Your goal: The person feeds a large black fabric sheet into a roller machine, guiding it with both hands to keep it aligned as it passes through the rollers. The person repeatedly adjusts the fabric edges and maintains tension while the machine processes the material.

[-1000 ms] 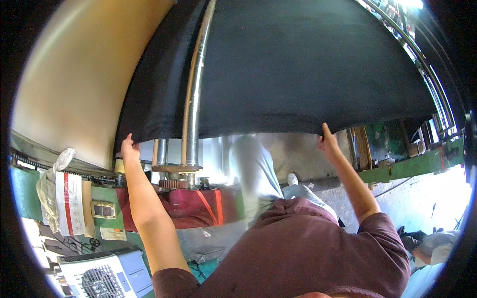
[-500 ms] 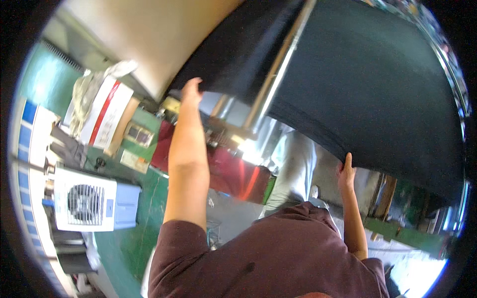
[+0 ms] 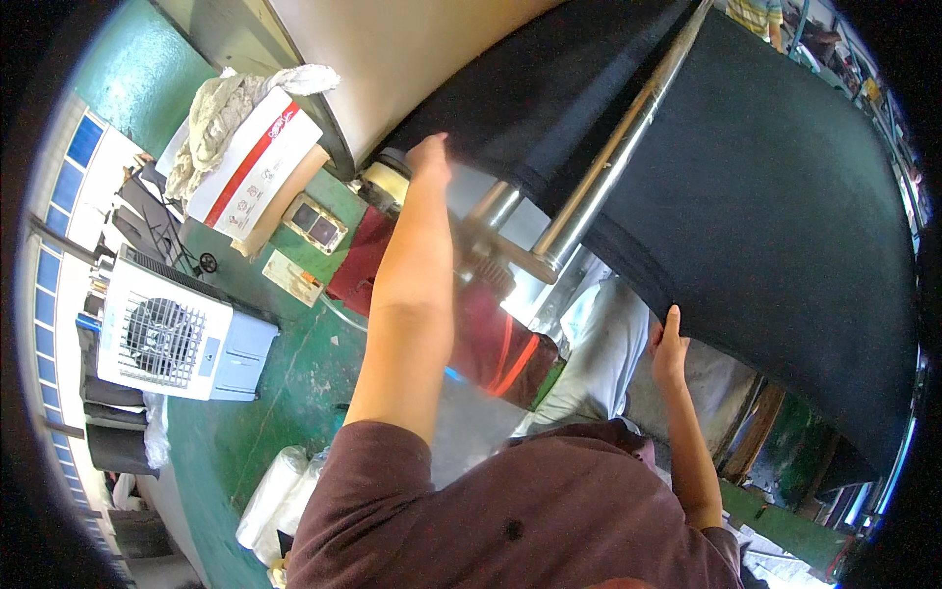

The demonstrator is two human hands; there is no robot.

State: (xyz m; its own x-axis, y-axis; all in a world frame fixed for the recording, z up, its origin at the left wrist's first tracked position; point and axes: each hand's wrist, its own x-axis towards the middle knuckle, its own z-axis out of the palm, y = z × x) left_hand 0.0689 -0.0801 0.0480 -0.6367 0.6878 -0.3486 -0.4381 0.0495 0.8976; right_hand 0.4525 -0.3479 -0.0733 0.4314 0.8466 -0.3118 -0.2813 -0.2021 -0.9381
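A wide sheet of black fabric (image 3: pixel 756 216) passes by a long shiny metal roller (image 3: pixel 628 137) and spreads to the right. My right hand (image 3: pixel 671 348) grips its near edge, thumb on top and fingers hidden underneath. On the left, my outstretched arm reaches to another stretch of the black fabric (image 3: pixel 491 118) beyond the roller. My left hand (image 3: pixel 429 159) is closed at that fabric's edge, its fingers partly hidden. Close to the left forearm are the roller's end and a toothed gear (image 3: pixel 493 275).
At left, a white box with a red stripe (image 3: pixel 250 167) carries a crumpled cloth (image 3: pixel 221 113). A switch box (image 3: pixel 316 223) sits beside it. A white air cooler (image 3: pixel 186 329) stands on the green floor (image 3: pixel 304 378). Plastic-wrapped rolls (image 3: pixel 275 501) lie lower left. Part of another person (image 3: pixel 756 15) shows at top right.
The view has shifted, so the roller, fabric and left-side things appear farther right or higher. My right hand keeps its grip on the fabric edge; my left hand stays at the far fabric's edge.
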